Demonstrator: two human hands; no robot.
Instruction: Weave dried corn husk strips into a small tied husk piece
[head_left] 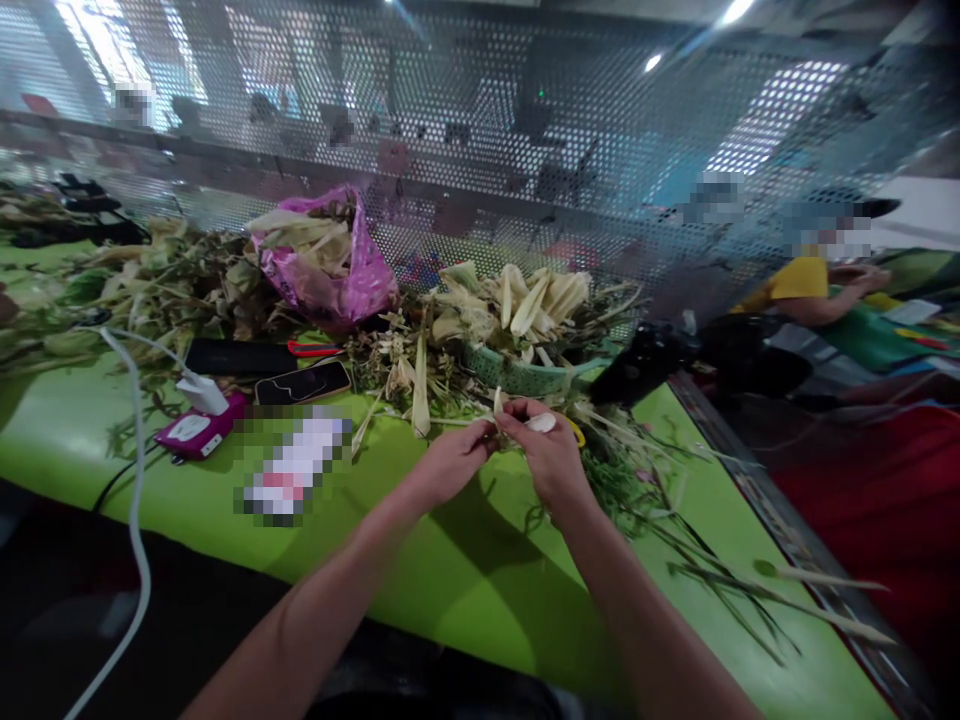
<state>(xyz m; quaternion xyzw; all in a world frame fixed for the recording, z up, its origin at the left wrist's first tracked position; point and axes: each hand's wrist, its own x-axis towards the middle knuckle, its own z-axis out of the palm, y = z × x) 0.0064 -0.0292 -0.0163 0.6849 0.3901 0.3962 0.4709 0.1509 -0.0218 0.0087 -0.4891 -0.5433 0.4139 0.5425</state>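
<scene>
Over the green table (465,570), my left hand (450,462) and my right hand (549,452) meet, fingers pinched together around a thin pale strip of leaf (498,403) that sticks up between them. Something white (541,423) shows under my right thumb. Just behind my hands stands a green basket (517,376) filled with pale yellow leaf pieces (534,300). A long pale leaf strip (420,385) lies on the table to the left of my hands.
A pink plastic bag (330,262) of leaves sits at the back left among heaps of dried greenery. Two phones (302,383), a pink charger (199,432) with a white cable lie left. Loose stems (720,570) spread right. A perforated metal screen (480,130) stands behind; another person (814,285) sits far right.
</scene>
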